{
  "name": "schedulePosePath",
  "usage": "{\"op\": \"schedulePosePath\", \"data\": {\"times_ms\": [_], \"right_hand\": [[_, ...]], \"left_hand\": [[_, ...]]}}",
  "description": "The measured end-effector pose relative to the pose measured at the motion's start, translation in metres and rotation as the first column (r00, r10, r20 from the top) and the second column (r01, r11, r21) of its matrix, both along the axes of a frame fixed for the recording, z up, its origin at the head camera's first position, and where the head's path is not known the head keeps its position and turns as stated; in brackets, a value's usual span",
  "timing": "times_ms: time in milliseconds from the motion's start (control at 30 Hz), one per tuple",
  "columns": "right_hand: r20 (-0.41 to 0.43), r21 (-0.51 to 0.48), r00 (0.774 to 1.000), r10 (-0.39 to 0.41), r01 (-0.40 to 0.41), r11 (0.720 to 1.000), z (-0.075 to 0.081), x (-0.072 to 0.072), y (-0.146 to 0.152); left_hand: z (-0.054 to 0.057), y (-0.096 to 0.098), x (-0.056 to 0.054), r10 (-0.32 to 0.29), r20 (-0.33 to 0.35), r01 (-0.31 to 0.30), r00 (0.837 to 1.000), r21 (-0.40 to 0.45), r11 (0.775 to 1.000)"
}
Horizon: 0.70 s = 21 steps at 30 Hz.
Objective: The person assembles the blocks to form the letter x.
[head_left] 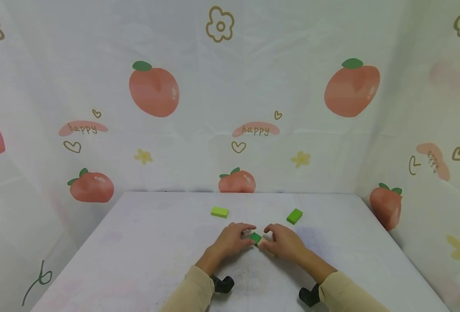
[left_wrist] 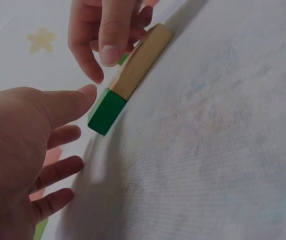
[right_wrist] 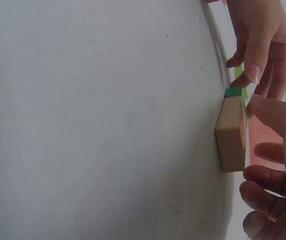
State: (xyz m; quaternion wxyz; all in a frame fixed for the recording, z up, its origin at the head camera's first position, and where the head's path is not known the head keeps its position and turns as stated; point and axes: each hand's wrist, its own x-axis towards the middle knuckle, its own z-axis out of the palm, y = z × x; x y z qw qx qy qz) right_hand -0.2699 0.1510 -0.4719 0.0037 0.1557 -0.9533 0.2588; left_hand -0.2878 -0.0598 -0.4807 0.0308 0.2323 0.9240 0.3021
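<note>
A small dark green block (left_wrist: 107, 111) lies end to end against a longer plain wooden block (left_wrist: 145, 57) on the white tabletop. My left hand (head_left: 231, 240) is beside the green block, its thumb close to the block's top edge and its other fingers spread loosely around the far side. From the right, my right hand (head_left: 286, 243) hovers by the wooden block with thumb and fingers apart. In the right wrist view the wooden block (right_wrist: 231, 132) shows its end face, and the right thumb is near its upper edge. Whether either thumb touches a block is unclear.
Farther back on the white table (head_left: 155, 242) lie a yellow-green block (head_left: 220, 212) on the left and a bright green block (head_left: 294, 216) on the right. A white fruit-printed curtain (head_left: 198, 86) stands behind the table and along its sides.
</note>
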Motion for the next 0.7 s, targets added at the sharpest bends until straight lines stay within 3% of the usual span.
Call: {"op": "schedulePosePath", "data": {"times_ms": [233,400,567,700], "right_hand": [[-0.026,0.002,0.999,-0.025,0.025,1.0,0.002,0.0,0.006],[-0.027,-0.011,0.999,-0.04,0.039,0.999,0.001,-0.001,0.011],[-0.049,-0.023,0.997,-0.056,0.055,0.998,-0.001,-0.003,0.016],[-0.046,-0.025,0.996,-0.07,0.068,0.997,-0.002,-0.003,0.018]], "left_hand": [[0.002,0.001,0.007,-0.067,-0.094,0.061,0.993,-0.066,0.996],[0.002,0.002,0.014,-0.09,-0.117,0.078,0.989,-0.101,0.992],[0.004,0.004,0.02,-0.14,-0.186,0.113,0.973,-0.147,0.983],[0.004,0.005,0.025,-0.183,-0.222,0.13,0.958,-0.232,0.964]]}}
